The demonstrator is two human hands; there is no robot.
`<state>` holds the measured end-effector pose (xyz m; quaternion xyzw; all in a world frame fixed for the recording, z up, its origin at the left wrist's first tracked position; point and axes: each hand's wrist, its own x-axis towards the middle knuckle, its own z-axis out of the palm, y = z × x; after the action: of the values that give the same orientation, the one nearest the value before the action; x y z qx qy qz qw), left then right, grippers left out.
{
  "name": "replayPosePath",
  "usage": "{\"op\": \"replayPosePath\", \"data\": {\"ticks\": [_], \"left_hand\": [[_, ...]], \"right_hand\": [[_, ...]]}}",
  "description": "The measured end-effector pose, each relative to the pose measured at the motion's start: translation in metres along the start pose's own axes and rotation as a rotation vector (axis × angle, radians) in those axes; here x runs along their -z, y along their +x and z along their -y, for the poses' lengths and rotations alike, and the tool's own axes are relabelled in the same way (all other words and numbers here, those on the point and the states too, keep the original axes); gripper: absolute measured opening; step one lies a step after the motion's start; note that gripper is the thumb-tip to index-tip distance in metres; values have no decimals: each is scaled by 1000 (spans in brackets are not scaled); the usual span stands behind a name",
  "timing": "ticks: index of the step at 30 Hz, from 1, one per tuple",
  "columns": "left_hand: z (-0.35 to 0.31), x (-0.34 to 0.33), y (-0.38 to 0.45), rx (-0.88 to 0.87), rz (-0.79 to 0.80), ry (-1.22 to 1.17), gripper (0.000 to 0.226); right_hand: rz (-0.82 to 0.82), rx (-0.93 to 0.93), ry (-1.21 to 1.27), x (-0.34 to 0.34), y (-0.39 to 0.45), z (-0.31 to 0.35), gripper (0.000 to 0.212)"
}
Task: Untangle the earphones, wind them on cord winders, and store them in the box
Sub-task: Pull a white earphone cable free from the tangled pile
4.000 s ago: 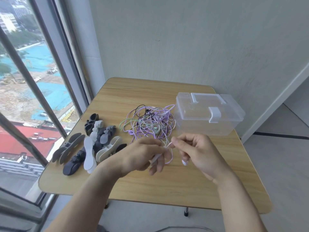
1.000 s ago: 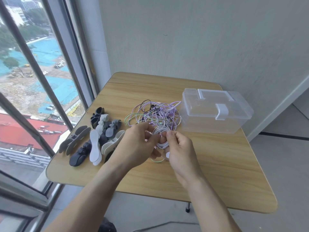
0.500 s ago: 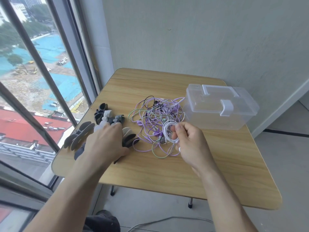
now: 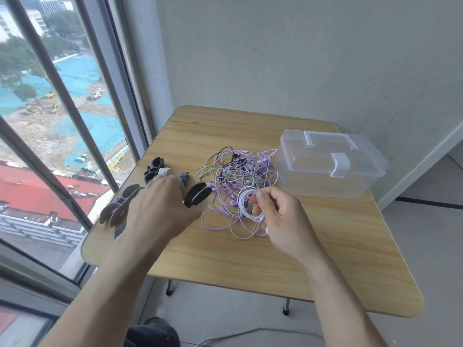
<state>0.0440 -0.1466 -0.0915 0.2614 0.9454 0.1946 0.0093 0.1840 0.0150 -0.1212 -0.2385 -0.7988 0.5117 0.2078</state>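
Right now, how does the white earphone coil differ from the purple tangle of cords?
The coiled white earphone cord is gathered in neat loops and pinched by the right hand; the tangled purple earphone cords sprawl loose on the wooden table, mixed with green and black strands. Both are thin earphone cables, outside the clear plastic box.

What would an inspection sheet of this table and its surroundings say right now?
Surface: wooden table, bare at the near edge.
Job's things: tangled earphones at centre; white coil; cord winders at left; clear box, lid closed.
Clutter: nothing seen.
Hands: left hand holds a dark winder; right hand pinches the white coil.
Cables: a grey cable on the floor.
Surroundings: window at left, wall behind.
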Motion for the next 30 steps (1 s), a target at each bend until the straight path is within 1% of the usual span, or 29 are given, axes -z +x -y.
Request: {"op": "replayPosePath", "data": {"ticks": [3, 5, 6, 8, 10, 11, 13, 15, 17, 20, 22, 24, 27, 30], "left_hand": [[-8, 12, 0, 22, -90, -352, 26], [-17, 12, -2, -25, -120, -531, 26], [-21, 11, -2, -61, -109, -604, 26], [-25, 5, -2, -141, -19, -732, 20], [-27, -4, -1, -247, 133, -825, 20], [-27, -8, -1, -295, 195, -840, 23], [-31, -16, -1, -385, 276, -860, 21], [-36, -23, -2, -439, 320, -884, 12], [-40, -28, -1, -458, 346, -895, 12], [-45, -32, 1, -465, 392, -958, 23], [-47, -34, 2, -447, 431, -1033, 27], [-50, -37, 1, -443, 457, -1046, 30], [-52, -39, 1, -438, 485, -1035, 32], [-53, -40, 1, -428, 524, -1075, 29]], "right_hand": [[39, -74, 243, 1, -1, 6, 27], [111, -105, 463, 4, -3, 13, 25], [154, -113, 554, 5, -4, 16, 25], [241, -107, 676, 9, -5, 21, 24], [305, -79, 757, 12, -6, 25, 24], [322, -66, 792, 14, -6, 26, 25], [330, -52, 846, 18, -7, 29, 25], [327, -46, 846, 21, -7, 29, 25], [294, -50, 808, 24, -8, 29, 27], [152, -71, 697, 28, -6, 24, 25], [43, -78, 617, 31, -5, 19, 31], [-23, -77, 568, 33, -5, 15, 35], [-40, -80, 553, 35, -6, 13, 31], [-56, -79, 474, 33, -7, 12, 29]]}}
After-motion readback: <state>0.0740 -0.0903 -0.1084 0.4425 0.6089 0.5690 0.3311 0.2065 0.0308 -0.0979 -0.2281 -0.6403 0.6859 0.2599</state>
